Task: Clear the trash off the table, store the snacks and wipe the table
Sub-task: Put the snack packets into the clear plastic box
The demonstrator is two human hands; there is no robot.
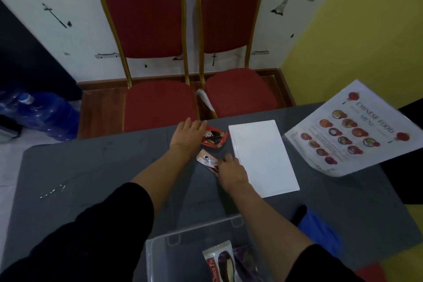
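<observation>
The left hand (188, 133) lay palm down at the far edge of the grey table (91, 167), its fingers (198, 124) loosely spread and touching the left end of a red snack wrapper (215, 138), with no closed grip visible. The right hand (232, 173) rested just left of a white tray (263, 158), its fingers (225, 159) bent over the near end of a white-and-brown packet (208, 160) with partly readable lettering, though whether they pinched it could not be told. At the near edge, a clear plastic bin (194, 236) held a pack marked "Choco Pie" (219, 263), and a sheet headed "CHINESE FOOD MENU" (352, 130) lay to the far right.
</observation>
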